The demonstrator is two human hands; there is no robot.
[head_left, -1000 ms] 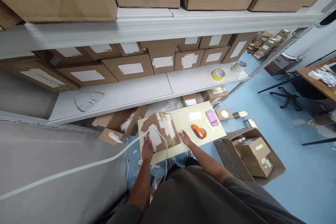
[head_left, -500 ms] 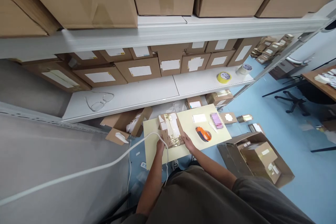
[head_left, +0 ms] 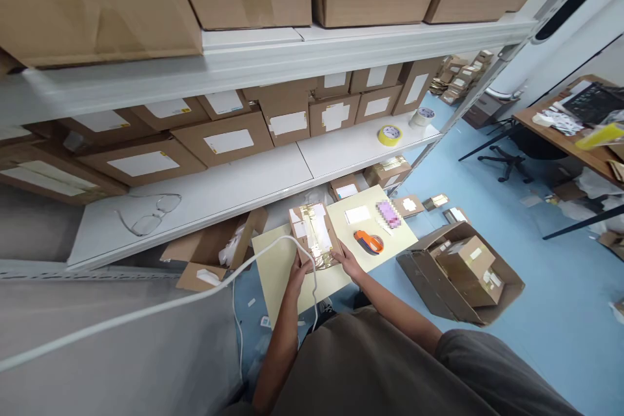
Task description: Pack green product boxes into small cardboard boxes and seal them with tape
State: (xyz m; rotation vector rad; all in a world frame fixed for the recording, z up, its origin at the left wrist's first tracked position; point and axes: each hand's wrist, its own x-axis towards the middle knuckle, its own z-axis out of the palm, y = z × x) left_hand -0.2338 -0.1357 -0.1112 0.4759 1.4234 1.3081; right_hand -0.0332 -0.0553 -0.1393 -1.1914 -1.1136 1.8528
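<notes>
A small brown cardboard box [head_left: 312, 235] with white labels and shiny tape lies on a pale yellow table [head_left: 283, 266]. My left hand [head_left: 297, 268] grips its near left corner. My right hand [head_left: 349, 258] holds its near right side. Both hands have fingers pressed against the box. An orange tape dispenser [head_left: 368, 242], a white label [head_left: 357, 214] and a pink item [head_left: 389, 214] lie on the table to the right of the box. A white cable [head_left: 195, 296] runs from the lower left across my left arm.
White metal shelves [head_left: 273, 169] with many labelled cartons stand behind the table. Glasses [head_left: 149, 218] and tape rolls [head_left: 390, 135] lie on the lower shelf. Open cartons [head_left: 458, 273] sit on the blue floor at right and under the shelf [head_left: 214, 247]. A desk and chair [head_left: 507, 156] are far right.
The box has been turned from flat and wide to standing lengthways between my hands. Both hands have closed in on its near end. The view shifted slightly.
</notes>
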